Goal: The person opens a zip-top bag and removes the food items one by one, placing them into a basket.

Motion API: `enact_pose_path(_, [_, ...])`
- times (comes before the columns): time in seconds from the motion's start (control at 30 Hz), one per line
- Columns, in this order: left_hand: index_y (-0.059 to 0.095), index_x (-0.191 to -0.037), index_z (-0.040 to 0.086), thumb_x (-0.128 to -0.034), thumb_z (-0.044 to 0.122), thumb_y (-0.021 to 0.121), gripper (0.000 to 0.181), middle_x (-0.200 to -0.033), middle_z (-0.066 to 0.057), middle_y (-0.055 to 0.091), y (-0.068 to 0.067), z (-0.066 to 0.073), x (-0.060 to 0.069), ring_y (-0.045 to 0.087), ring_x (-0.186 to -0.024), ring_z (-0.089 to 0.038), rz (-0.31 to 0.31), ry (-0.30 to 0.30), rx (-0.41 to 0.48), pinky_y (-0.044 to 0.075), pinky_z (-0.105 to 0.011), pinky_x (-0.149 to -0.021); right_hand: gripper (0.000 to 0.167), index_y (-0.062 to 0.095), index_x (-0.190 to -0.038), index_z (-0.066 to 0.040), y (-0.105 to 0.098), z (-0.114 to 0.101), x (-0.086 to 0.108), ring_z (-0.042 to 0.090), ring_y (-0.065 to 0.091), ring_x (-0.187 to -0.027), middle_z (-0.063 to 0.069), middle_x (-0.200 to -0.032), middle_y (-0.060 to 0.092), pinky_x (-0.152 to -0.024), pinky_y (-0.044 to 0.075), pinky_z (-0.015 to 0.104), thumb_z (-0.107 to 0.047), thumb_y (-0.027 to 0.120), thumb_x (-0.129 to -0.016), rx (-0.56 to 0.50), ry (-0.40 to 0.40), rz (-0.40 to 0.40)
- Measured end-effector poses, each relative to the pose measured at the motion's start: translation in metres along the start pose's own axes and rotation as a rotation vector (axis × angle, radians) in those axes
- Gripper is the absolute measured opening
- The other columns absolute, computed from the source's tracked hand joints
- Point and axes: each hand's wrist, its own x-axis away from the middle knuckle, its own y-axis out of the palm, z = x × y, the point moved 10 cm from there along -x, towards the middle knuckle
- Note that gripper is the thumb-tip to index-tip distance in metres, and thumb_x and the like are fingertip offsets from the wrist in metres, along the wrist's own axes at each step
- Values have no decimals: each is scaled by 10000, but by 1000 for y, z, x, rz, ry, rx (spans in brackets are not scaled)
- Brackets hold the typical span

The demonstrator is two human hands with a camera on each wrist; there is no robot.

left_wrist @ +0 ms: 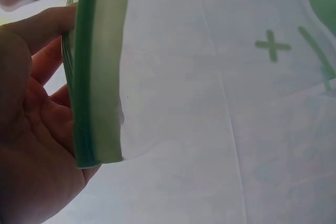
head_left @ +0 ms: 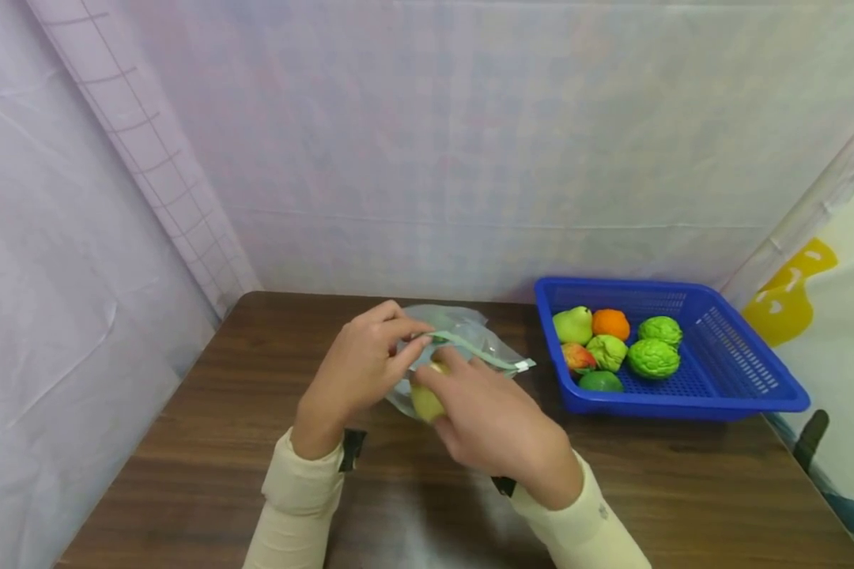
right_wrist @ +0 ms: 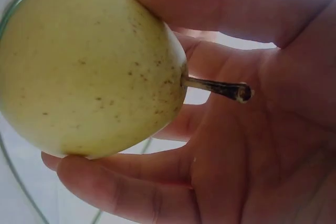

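Note:
In the head view, my left hand (head_left: 363, 359) pinches the rim of a clear zip bag (head_left: 462, 320) between thumb and fingers. The bag's green zip strip (left_wrist: 86, 77) runs past those fingers in the left wrist view. My right hand (head_left: 494, 411) grips a yellow pear (head_left: 427, 401) at the bag's mouth. Seen from the right wrist, the pear (right_wrist: 94, 69) is speckled brown, with its dark stem pointing towards the palm. Part of the green rim shows around the pear's far end. How deep the pear sits in the bag is hidden by the hands.
To the right stands a blue plastic basket (head_left: 726, 379). It holds a green pear (head_left: 573, 325), an orange (head_left: 610, 324), a reddish fruit (head_left: 578, 358) and several green fruits (head_left: 653, 359). The brown wooden table (head_left: 213, 442) meets a white cloth wall (head_left: 470, 158) at the back.

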Motion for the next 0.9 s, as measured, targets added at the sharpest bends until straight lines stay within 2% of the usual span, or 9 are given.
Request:
enact_pose_path(0.2, [786,-1091,157,-982,222,680,166,-909,47,599,1,-1,0,553,-721,-56,-3,-4,5,466,-222,-593,332,593,-1208,-298,-19,-10,22,114,521,-850,-82,-1188,505,-625,468,284,-242,737,-915,-57,-117,70])
enact_pose_path(0.37, [787,-1089,158,-981,218,680,163,-900,47,594,1,0,0,540,-713,-47,-2,8,1,461,-221,-588,396,596,-1246,-285,-38,-15,41,107,578,-1020,-63,-1313,525,-772,558,346,-256,766,-891,-80,-220,136])
enact_pose_path(0.5, [786,-1090,160,-985,224,674,166,-899,41,592,2,1,-1,550,-712,-69,-9,12,-5,461,-224,-595,432,599,-1268,-273,-52,-15,52,115,584,-1112,-23,-1399,520,-879,553,358,-248,782,-877,-117,-299,183])
enact_pose_path(0.67, [787,-1084,160,-984,230,676,166,-907,36,599,3,0,-1,594,-739,-119,-13,9,-20,471,-230,-614,427,609,-1284,-266,-63,-8,59,121,569,-1196,6,-1474,489,-903,542,322,-247,775,-891,-178,-363,213])
enact_pose_path(0.9, [790,-1069,157,-966,214,701,147,-898,38,596,1,-1,0,583,-733,-66,-4,-5,-16,489,-217,-612,429,627,-1262,-208,-82,14,58,161,575,-1201,69,-1467,487,-898,537,291,-175,788,-866,-242,-393,295])
